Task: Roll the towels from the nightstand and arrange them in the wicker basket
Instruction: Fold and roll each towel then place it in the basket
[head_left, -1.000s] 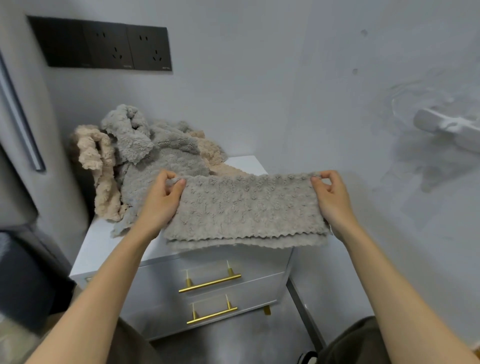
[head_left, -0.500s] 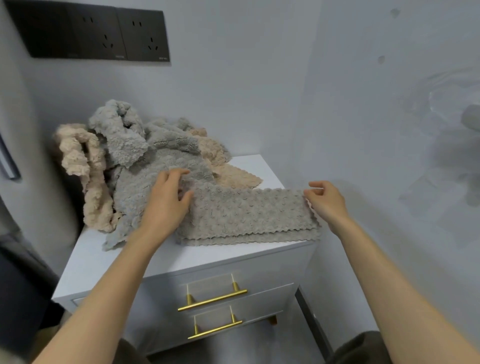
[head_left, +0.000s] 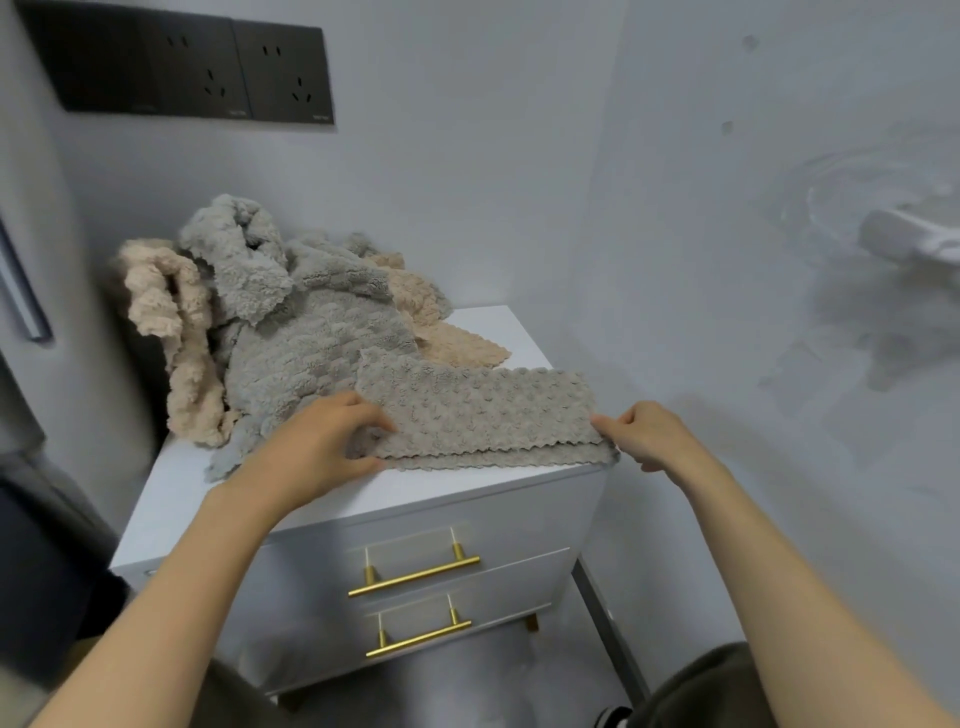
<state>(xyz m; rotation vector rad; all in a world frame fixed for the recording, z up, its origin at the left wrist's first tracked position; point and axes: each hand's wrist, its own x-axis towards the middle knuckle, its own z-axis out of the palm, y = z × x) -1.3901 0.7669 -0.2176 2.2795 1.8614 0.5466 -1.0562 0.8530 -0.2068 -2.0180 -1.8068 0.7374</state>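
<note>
A grey-beige towel (head_left: 483, 410), folded into a long strip, lies flat along the front edge of the white nightstand (head_left: 322, 519). My left hand (head_left: 317, 447) rests on the strip's left end, fingers pinching it. At the strip's right end, over the nightstand's right corner, my right hand (head_left: 644, 434) pinches the edge. Behind them sits a loose heap of towels: grey ones (head_left: 296, 332) and beige ones (head_left: 161, 312). No wicker basket is in view.
The nightstand stands in a wall corner and has two drawers with gold handles (head_left: 413, 574). Black wall sockets (head_left: 208, 73) sit above the heap. A white fixture (head_left: 909, 244) sticks out of the right wall. Dark furniture (head_left: 31, 545) borders the left side.
The folded towel strip, held up in the air a second ago, now lies flat on the nightstand top. Both hands came down with it and stay at its two ends.
</note>
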